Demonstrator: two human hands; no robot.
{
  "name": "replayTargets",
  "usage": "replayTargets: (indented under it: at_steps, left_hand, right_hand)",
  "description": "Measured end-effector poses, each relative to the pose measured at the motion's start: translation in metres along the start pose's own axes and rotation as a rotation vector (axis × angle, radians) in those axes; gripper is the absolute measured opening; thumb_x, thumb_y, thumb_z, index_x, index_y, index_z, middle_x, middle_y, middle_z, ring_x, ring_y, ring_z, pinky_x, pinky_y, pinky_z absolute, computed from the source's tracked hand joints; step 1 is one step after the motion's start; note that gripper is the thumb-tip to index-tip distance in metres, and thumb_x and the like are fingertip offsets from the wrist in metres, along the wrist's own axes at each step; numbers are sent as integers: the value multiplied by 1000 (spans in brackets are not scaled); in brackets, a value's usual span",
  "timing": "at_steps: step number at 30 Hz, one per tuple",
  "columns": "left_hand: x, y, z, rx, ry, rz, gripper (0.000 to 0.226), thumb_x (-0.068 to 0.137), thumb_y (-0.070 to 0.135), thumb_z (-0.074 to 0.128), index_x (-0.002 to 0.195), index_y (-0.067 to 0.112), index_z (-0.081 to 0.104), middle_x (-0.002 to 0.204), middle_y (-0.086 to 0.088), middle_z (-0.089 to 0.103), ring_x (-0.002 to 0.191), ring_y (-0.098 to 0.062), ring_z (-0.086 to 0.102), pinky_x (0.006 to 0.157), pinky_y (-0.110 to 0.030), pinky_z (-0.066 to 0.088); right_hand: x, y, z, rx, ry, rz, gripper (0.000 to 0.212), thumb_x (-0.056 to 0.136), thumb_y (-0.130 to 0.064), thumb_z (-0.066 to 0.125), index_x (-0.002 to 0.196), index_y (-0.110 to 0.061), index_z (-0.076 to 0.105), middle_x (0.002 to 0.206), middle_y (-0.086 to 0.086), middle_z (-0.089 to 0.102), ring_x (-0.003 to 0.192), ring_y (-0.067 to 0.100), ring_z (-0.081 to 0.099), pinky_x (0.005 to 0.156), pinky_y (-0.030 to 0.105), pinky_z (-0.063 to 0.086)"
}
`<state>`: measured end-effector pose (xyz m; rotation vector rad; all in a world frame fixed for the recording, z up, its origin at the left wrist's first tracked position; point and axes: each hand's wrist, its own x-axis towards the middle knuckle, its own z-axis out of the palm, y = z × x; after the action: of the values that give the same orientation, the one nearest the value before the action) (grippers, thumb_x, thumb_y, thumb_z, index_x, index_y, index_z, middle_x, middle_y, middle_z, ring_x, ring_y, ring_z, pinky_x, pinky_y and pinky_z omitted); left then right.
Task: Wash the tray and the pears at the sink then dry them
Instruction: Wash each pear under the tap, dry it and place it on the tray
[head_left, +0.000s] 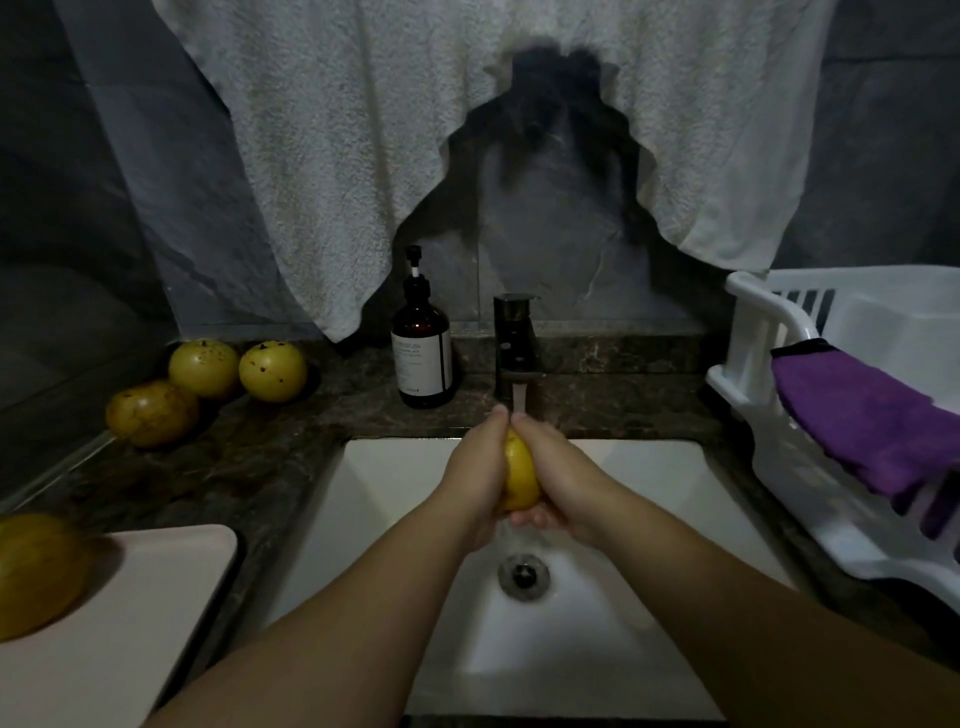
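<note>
Over the white sink (395, 499) I hold a yellow pear (521, 474) between both hands under the water running from the dark faucet (514, 343). My left hand (475, 470) wraps its left side and my right hand (558, 475) wraps its right side, with fingers curled under it. Three more pears (204, 367) (272, 371) (151, 413) lie on the dark counter at the back left. Another pear (39, 574) rests on the pale tray (156, 587) at the lower left.
A brown pump soap bottle (422, 353) stands left of the faucet. A white dish rack (769, 415) at the right holds a purple cloth (872, 431). White towels (363, 156) hang on the wall behind. The drain (523, 576) lies below my hands.
</note>
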<state>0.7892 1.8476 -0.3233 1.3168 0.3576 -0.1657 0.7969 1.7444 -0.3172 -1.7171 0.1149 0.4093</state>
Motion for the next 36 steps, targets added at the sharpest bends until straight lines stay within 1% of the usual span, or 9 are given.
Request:
replayTargets:
  at_steps: [4,9,15,19,21,23,26,31,36]
  left_hand:
    - [-7,-3,-3,-4,-55,-163,57,98,70,49,132,26,61,125,-16,66,110,-34,68,77,-47,64]
    - [-2,-7,7,174,49,-32,54,105,64,35,140,29,55,127,-16,63,114,-37,65,97,-55,57]
    - [-12,-1,-6,83,-97,-242,67,93,78,47,125,24,69,110,-15,76,95,-29,77,65,-37,64]
    - [-8,-2,1,147,-41,-138,53,92,71,57,119,26,67,111,-11,73,95,-27,74,67,-37,65]
    - [-1,-5,4,186,34,11,44,98,57,54,125,23,60,113,-9,67,99,-27,68,79,-43,63]
    - [3,-8,5,166,64,102,43,102,38,50,134,10,59,109,-7,65,96,-29,66,83,-44,57]
    - [5,-8,1,103,117,102,41,107,24,45,139,1,58,118,-17,66,114,-41,65,93,-50,53]
    - [-9,-4,-2,-203,-107,-206,51,100,59,56,130,19,66,119,-15,75,101,-30,76,76,-43,64]
    - [-4,-5,4,50,31,-63,33,106,54,47,112,25,60,119,-11,67,99,-25,68,71,-40,62]
  right_hand:
    - [9,10,2,-189,84,-209,29,103,-52,42,123,-38,56,120,5,61,102,24,60,98,49,52]
    - [15,5,5,-167,168,6,50,97,-72,29,117,-31,51,102,10,60,94,31,61,89,47,56]
    - [17,22,5,-371,169,-340,48,95,-67,26,122,-42,56,102,-6,63,90,8,57,79,35,46]
    - [13,14,6,30,152,-79,34,101,-55,43,118,-32,61,109,7,64,100,25,62,97,47,53]
    - [8,10,8,387,52,173,46,95,-61,55,121,-23,60,117,15,64,106,34,64,85,49,59]
    - [7,10,12,436,8,223,49,94,-60,58,124,-22,57,123,18,62,111,38,62,82,50,59]
    - [10,12,21,162,117,-41,36,101,-43,53,134,-28,57,123,9,61,114,31,59,101,52,50]
    - [11,17,16,67,272,-315,20,96,-35,56,101,-43,73,108,-17,65,104,12,61,89,38,52]
    - [11,16,5,-9,150,-228,35,105,-38,45,123,-15,66,120,11,68,111,32,64,101,50,51]
